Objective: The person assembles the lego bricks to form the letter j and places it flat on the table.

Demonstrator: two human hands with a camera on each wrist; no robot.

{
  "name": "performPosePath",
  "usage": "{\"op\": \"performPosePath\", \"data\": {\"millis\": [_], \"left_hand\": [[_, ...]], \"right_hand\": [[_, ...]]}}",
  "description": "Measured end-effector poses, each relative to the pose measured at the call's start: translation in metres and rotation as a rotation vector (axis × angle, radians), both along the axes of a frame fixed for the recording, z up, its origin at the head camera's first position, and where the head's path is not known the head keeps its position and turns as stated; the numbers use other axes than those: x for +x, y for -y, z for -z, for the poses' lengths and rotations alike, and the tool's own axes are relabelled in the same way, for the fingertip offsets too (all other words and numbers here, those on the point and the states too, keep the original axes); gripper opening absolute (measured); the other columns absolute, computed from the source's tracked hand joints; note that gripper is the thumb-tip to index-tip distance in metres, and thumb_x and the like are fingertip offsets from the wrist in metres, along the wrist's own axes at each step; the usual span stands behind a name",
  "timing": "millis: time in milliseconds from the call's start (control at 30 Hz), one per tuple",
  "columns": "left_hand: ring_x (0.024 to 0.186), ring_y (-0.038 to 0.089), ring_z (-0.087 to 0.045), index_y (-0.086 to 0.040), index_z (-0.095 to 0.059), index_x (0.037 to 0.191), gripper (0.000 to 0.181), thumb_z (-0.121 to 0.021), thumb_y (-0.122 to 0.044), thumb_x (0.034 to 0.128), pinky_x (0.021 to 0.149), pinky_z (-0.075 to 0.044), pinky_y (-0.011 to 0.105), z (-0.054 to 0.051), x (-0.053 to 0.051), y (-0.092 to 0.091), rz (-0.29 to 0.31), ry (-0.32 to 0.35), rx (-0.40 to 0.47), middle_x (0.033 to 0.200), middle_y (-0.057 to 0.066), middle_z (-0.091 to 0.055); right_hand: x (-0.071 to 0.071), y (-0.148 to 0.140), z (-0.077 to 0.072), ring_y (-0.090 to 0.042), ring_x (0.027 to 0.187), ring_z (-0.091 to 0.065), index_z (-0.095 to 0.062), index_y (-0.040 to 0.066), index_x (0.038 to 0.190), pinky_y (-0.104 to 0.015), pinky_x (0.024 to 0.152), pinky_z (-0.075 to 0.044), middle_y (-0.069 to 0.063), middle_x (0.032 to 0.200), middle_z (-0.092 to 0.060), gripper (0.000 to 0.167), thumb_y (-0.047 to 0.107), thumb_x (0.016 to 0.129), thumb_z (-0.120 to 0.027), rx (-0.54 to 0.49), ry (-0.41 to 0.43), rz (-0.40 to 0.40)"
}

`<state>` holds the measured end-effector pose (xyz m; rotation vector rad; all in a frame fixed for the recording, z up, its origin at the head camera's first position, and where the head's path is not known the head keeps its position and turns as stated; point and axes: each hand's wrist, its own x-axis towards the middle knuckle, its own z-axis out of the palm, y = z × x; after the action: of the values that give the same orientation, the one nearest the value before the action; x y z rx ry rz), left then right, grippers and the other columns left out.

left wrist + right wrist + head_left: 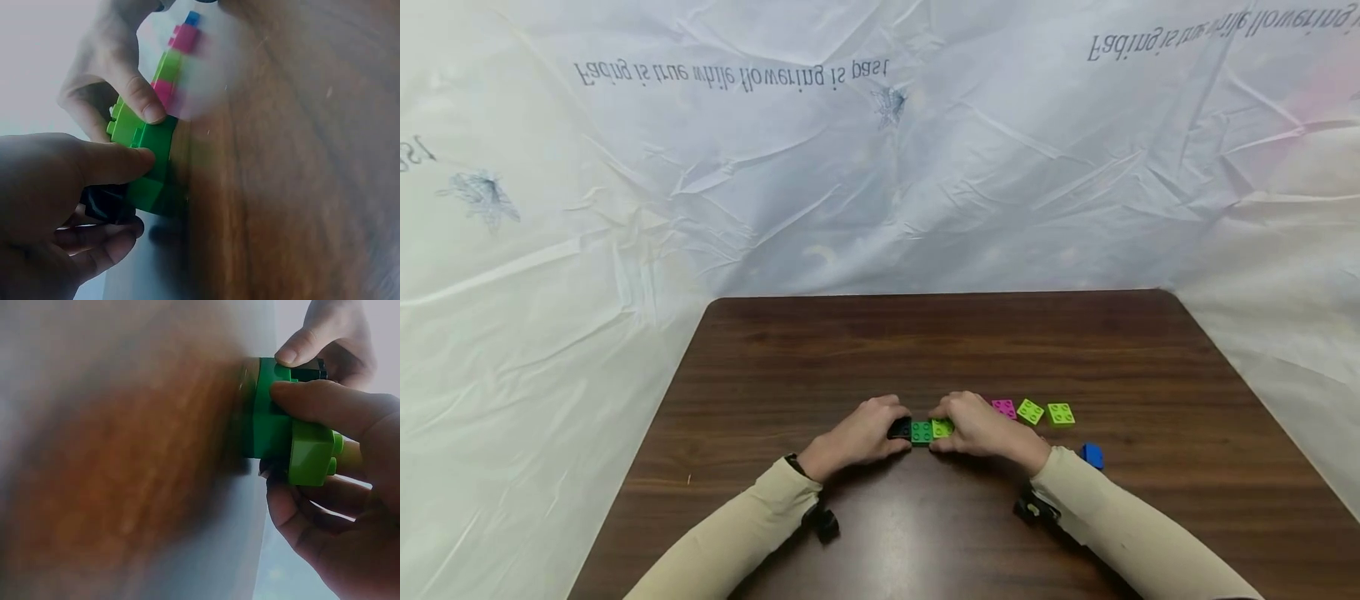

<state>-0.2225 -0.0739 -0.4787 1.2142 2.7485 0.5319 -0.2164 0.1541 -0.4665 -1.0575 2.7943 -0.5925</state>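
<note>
A short row of toy building bricks lies on the table between both hands. It has a dark green brick (922, 432) in the middle, a black brick (899, 428) at the left end and a lime brick (942, 428) at the right end. In the right wrist view, the black and lime bricks sit higher than the green base (270, 419). My left hand (868, 431) grips the row's left end, its thumb on the green side. Around the right end, my right hand (985, 427) pinches with thumb and fingers. Its thumb also lies against green.
Right of my right hand lie a pink brick (1003, 407), one lime brick (1030, 412), another lime brick (1061, 414) and a blue brick (1092, 456). A second pink brick (184, 39) shows in the left wrist view. White sheeting (925, 183) surrounds the brown table (820, 350).
</note>
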Motion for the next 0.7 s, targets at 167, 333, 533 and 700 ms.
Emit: {"op": "performPosePath", "data": {"millis": [167, 333, 533, 700], "left_hand": [[0.083, 0.009, -0.057, -0.009, -0.067, 0.116, 0.036, -0.075, -0.029, 0.0872, 0.068, -0.048, 0.018, 0.001, -0.006, 0.003, -0.014, 0.014, 0.016, 0.101, 0.002, -0.060], [0.082, 0.009, -0.056, -0.008, -0.067, 0.115, 0.036, -0.074, -0.029, 0.0875, 0.067, -0.046, 0.018, 0.004, -0.010, 0.005, -0.025, 0.005, 0.011, 0.100, 0.002, -0.060], [0.081, 0.011, -0.055, -0.005, -0.065, 0.120, 0.040, -0.073, -0.028, 0.0886, 0.068, -0.048, 0.023, 0.002, -0.014, 0.007, -0.066, 0.015, 0.011, 0.101, 0.004, -0.059], [0.082, 0.012, -0.056, -0.006, -0.065, 0.121, 0.040, -0.072, -0.029, 0.0894, 0.070, -0.048, 0.024, 0.003, -0.019, 0.009, -0.075, 0.034, 0.014, 0.101, 0.003, -0.059]], "right_hand": [[-0.006, 0.004, 0.000, -0.016, 0.087, -0.064, -0.073, 0.002, 0.110, -0.030, 0.069, -0.051, -0.009, 0.101, -0.071, 0.042, 0.030, 0.080, -0.081, 0.003, 0.012, 0.010], [-0.012, 0.007, 0.002, -0.018, 0.088, -0.064, -0.072, 0.001, 0.112, -0.032, 0.070, -0.051, -0.010, 0.102, -0.070, 0.044, 0.031, 0.081, -0.080, 0.019, 0.013, 0.005], [-0.019, 0.012, 0.001, -0.023, 0.096, -0.065, -0.071, 0.000, 0.114, -0.036, 0.077, -0.054, -0.013, 0.107, -0.070, 0.045, 0.030, 0.082, -0.079, 0.012, 0.028, 0.010], [-0.025, 0.015, 0.001, -0.021, 0.094, -0.066, -0.071, 0.000, 0.115, -0.033, 0.074, -0.054, -0.013, 0.108, -0.070, 0.045, 0.030, 0.083, -0.079, 0.019, 0.038, 0.002]]}}
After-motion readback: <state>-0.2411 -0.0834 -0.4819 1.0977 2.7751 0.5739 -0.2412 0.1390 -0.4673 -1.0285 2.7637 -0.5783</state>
